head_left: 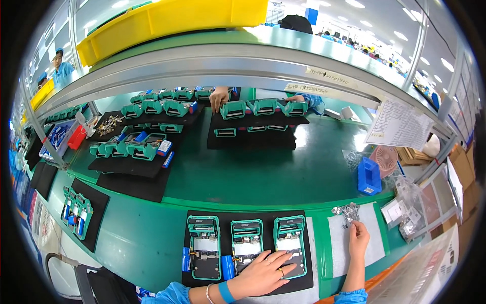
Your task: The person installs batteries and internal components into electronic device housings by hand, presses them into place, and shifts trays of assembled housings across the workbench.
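Three green-and-black device housings stand in a row on a black foam mat (298, 215): a left housing (204, 256), a middle housing (246, 230) and a right housing (290, 233). My left hand (266, 273) lies palm down with spread fingers over the lower parts of the middle and right ones, hiding some of their insides. Blue battery packs (228, 267) sit beside the left and middle housings. Over a pale sheet (334, 248), my right hand (359, 237) has its fingertips pinched together just below a pile of small metal parts (347, 210); whatever they hold is too small to make out.
Across the green bench, another person's hand (219, 98) touches more housings on a black board (243, 120). More filled boards (134, 164) stand left. At right are a blue bin (369, 176), a pink fan (386, 158) and plastic bags (410, 202). A metal shelf beam (202, 63) crosses overhead.
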The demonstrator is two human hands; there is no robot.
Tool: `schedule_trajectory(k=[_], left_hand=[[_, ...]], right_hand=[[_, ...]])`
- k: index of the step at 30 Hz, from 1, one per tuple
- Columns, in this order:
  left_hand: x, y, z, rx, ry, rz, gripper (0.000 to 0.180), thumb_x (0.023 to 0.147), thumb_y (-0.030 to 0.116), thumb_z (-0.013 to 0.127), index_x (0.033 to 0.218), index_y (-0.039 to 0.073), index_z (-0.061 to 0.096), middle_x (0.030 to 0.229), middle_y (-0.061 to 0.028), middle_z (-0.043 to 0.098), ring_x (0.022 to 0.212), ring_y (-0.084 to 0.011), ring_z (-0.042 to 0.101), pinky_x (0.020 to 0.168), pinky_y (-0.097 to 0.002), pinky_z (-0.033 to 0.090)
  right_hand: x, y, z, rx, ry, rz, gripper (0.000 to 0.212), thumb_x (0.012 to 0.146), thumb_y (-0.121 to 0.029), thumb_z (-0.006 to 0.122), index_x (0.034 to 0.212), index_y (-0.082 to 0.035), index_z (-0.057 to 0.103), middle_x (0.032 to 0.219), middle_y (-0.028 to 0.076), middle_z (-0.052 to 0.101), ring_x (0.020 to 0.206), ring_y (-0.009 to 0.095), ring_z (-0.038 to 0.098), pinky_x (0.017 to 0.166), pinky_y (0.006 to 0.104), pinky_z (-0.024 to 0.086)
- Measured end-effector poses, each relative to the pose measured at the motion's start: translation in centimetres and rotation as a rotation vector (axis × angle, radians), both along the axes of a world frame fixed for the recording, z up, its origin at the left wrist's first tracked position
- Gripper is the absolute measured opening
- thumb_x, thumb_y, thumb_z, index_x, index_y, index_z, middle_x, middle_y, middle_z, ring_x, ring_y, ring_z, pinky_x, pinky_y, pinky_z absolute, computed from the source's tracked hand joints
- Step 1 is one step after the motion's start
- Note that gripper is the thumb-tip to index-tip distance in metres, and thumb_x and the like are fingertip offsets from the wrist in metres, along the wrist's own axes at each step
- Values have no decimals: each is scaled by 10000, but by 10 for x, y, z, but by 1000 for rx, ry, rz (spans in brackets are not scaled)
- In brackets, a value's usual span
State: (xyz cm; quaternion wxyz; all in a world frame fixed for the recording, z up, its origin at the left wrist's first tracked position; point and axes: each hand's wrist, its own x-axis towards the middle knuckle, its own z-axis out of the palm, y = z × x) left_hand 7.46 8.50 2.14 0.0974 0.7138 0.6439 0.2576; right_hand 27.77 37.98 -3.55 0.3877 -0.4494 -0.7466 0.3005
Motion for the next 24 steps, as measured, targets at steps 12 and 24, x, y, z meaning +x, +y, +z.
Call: schedule_trajectory(k=[12, 24], left_hand=[[1, -1, 0, 22, -14, -2, 491, 895, 317, 638, 1322, 88, 558, 1387, -148, 491, 1329, -294, 403, 1048, -452, 341], [2, 3, -7, 5, -9, -2, 485, 886, 313, 648, 1311, 95, 565, 1383, -144, 497, 1319, -288, 412, 1039, -452, 355]], right_hand=[[0, -3, -1, 39, 13, 10, 128, 927, -58, 598, 1006, 17, 665, 797, 4, 634, 695, 69, 542, 623, 226, 441], [0, -2, -1, 13, 8, 4, 118, 919, -65, 614, 990, 9, 672, 768, -9, 606, 673, 54, 516, 606, 218, 430]])
